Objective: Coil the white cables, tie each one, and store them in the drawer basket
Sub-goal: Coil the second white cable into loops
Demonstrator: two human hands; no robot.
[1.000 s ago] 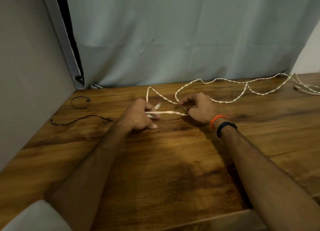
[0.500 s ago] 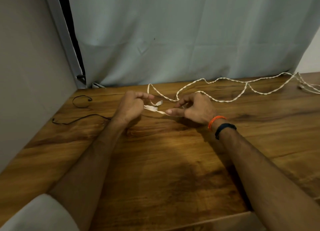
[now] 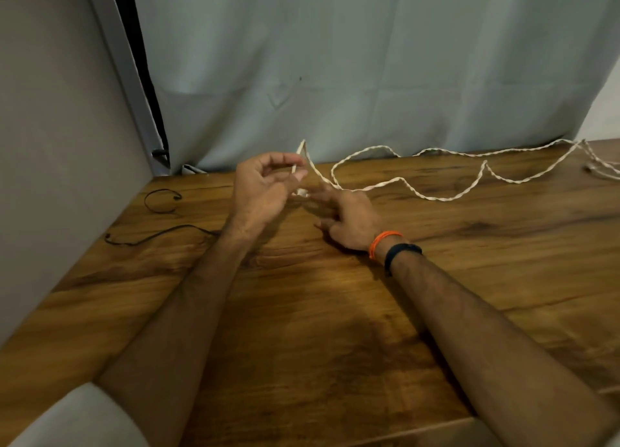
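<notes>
At frame centre we noted the right hand (image 3: 349, 218) resting, fingers spread by the cable end. Just above-left, our left hand (image 3: 265, 188) pinched the white cable (image 3: 399, 180), which ran away toward upper right across the table (image 3: 335, 329).

Two bare hands are in view, a left hand (image 3: 265, 185) and a right hand (image 3: 349, 218), near the middle of the frame. One long white cable (image 3: 399, 179) winds from the hands toward the upper right; at the far right edge more white strands (image 3: 604, 173) show, but whether they are a second cable cannot be told. Two thin black cords lie at the left: a looped one (image 3: 161, 200) and a straighter one (image 3: 157, 235). Two wristbands, one orange (image 3: 382, 240) and one black (image 3: 401, 252), sit on the right wrist. One wooden table (image 3: 335, 329).
</notes>
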